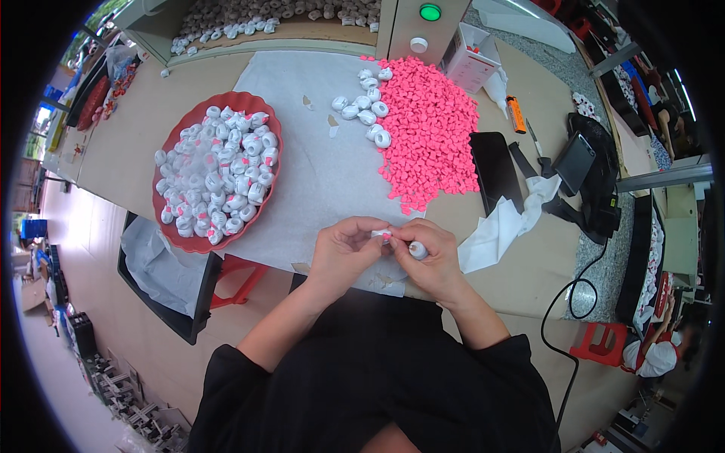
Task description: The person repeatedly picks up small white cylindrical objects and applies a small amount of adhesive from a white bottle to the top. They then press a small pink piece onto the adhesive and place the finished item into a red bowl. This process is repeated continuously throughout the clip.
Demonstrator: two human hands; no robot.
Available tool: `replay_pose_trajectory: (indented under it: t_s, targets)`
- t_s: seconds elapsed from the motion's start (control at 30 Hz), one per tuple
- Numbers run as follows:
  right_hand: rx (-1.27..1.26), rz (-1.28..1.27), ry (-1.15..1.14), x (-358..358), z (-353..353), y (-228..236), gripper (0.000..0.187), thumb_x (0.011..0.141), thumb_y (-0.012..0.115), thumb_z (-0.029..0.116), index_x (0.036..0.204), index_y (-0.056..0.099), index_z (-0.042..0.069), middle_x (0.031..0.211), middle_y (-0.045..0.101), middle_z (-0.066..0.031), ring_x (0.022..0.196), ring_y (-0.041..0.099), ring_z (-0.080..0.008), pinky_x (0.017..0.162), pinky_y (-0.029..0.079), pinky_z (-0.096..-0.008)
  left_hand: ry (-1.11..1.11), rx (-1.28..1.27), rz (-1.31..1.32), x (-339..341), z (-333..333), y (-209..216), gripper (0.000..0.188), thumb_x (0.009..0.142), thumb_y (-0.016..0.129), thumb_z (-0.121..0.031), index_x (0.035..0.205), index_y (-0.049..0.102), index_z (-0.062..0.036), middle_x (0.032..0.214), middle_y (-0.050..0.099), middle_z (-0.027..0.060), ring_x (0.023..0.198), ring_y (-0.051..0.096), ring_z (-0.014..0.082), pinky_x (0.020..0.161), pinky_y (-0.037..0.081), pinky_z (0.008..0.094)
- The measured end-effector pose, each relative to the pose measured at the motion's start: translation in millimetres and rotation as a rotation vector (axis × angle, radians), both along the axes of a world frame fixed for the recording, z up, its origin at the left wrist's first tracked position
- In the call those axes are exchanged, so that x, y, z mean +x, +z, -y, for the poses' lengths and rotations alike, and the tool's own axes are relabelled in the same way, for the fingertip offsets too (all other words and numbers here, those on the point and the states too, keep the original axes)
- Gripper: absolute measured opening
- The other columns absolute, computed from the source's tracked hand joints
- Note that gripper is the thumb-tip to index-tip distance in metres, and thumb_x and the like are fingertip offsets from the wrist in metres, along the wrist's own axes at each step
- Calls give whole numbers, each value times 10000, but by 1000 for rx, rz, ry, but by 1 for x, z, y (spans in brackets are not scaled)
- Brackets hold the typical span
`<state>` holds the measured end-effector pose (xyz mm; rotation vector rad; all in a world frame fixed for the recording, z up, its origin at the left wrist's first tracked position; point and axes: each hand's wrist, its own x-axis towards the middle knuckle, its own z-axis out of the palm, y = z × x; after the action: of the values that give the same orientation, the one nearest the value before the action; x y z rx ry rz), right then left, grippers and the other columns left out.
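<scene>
Step in hand, as judged: fitting a pink piece to a small white piece. Clock directions take this white piece as centre. The left hand pinches it between thumb and fingers; the right hand has its thumb and fingertips closed at the pink piece. Its curled fingers also retain a white round-ended object, possibly a glue bottle. Stock: pink pile at 1 o'clock and loose white pieces at 12 on the tabletop; filled red bowl at 10. The next move calls for steady left-hand support, light pressure and correct alignment. Whether contact is complete cannot be told.
</scene>
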<state>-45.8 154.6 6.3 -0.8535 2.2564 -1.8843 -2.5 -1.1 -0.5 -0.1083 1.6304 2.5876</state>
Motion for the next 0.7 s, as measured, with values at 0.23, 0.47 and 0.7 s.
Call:
replay_pose_trajectory:
  t_s: [0.23, 0.47, 0.7]
  targets:
    - [-206, 370, -17, 1, -6, 12, 85, 799, 612, 27, 877, 621, -6, 816, 609, -52, 750, 547, -106, 670, 429, -238, 61, -314, -224, 3, -7, 9, 265, 815, 566, 34, 1080, 549, 29, 1094, 526, 112, 988, 533, 151, 805, 480, 271]
    - [-318, 387, 32, -1, -13, 5, 96, 807, 617, 36, 897, 618, 2, 829, 597, -37, 735, 535, -88, 647, 427, -216, 101, -660, -434, 1, -10, 28, 297, 775, 624, 9, 1066, 584, -37, 1070, 540, 108, 921, 543, 131, 714, 472, 226]
    - [-267, 215, -6, -1, -11, -1, 141, 788, 606, -9, 929, 610, -4, 822, 592, -63, 701, 545, -115, 611, 429, -225, 9, -516, -222, 3, -14, 19, 298, 839, 550, -12, 1136, 525, -13, 1052, 554, 83, 814, 544, 104, 698, 472, 233]
